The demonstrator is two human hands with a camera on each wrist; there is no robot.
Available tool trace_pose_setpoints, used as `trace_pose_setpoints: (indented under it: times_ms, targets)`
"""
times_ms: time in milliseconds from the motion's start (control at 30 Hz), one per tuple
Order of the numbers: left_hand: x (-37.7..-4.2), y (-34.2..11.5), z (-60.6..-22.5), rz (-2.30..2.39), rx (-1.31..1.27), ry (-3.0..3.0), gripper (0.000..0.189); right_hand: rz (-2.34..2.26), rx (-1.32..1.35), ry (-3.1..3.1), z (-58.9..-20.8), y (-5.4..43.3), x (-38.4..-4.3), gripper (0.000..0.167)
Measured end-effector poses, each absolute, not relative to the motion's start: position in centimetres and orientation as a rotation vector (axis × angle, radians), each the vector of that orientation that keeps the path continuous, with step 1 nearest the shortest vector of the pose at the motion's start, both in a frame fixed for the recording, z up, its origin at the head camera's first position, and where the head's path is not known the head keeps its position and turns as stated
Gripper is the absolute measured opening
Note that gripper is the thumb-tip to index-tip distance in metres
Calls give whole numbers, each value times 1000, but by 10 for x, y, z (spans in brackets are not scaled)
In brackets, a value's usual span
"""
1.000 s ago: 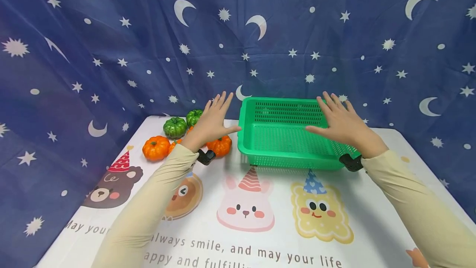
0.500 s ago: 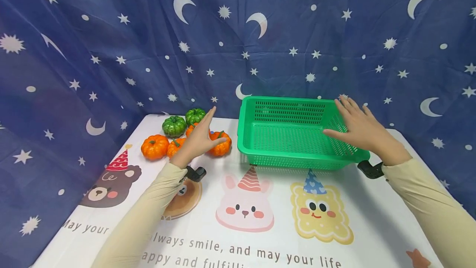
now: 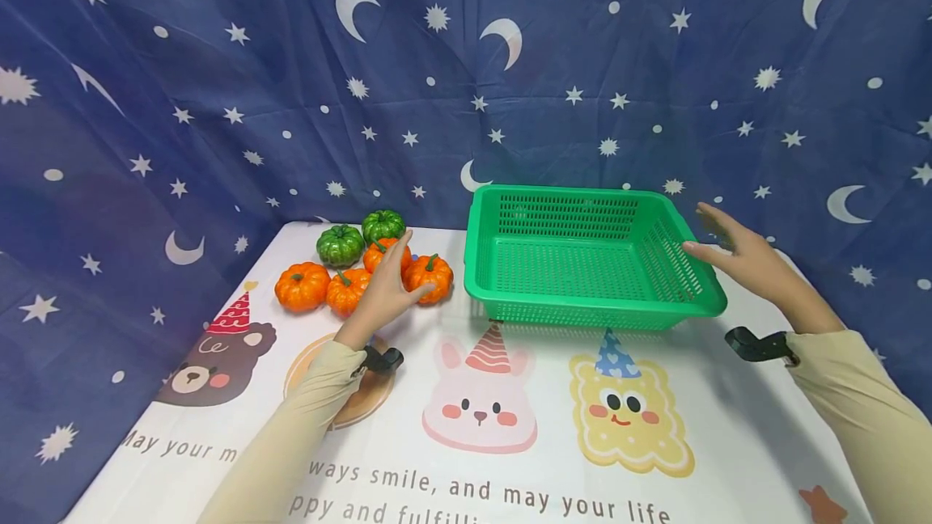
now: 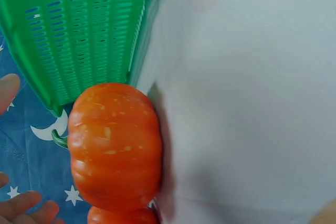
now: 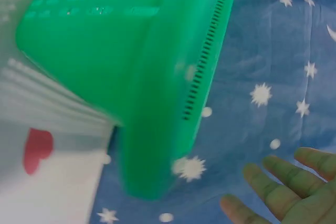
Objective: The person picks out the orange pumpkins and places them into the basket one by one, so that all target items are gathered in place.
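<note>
My left hand (image 3: pixel 380 297) hovers over the small pumpkins, fingers extended and thumb spread, holding nothing. Close by its thumb lies an orange pumpkin (image 3: pixel 434 281); another orange pumpkin (image 3: pixel 345 293) and a third (image 3: pixel 379 252) are partly behind the hand. At the group's left is one more orange pumpkin (image 3: pixel 302 287). Two green pumpkins, one nearer (image 3: pixel 340 246) and one farther (image 3: pixel 383 226), lie behind them. My right hand (image 3: pixel 757 265) is at the right end of the green perforated basket (image 3: pixel 568 312), thumb near the rim and fingers spread. In the right wrist view those fingers (image 5: pixel 281 195) appear apart from the basket.
A white tablecloth (image 3: pixel 510 395) printed with cartoon animals and lettering covers the table. Behind it hangs a dark blue curtain (image 3: pixel 553 55) with moons and stars. The basket stands near the table's back edge, right of the pumpkins.
My right hand has moved right, from over the basket to its right end. The left hand has come lower and leftward over the pumpkins. Basket and pumpkins stay in place.
</note>
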State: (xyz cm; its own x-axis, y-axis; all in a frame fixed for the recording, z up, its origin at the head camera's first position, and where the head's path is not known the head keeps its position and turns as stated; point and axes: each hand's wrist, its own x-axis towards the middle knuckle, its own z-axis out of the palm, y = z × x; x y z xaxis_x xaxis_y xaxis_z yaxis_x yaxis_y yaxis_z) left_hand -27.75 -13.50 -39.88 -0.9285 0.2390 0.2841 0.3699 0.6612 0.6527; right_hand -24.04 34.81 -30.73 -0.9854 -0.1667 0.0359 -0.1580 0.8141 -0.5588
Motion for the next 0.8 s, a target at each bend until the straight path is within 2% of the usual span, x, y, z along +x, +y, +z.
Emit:
trace_pose_setpoints:
  times_ms: [233, 567, 800]
  targets:
    - [-279, -138, -405, -1144, -486, -2717, 92, -1128, -242, 2913, -325, 372, -237, 72]
    - [-282, -140, -410, -1137, -453, -2752, 90, -1187, -130, 2855, -353, 392, -240, 75]
    - [-284, -139, -415, -1148, -459, -2737, 89, -1421, -96, 2672, -369, 397, -240, 73]
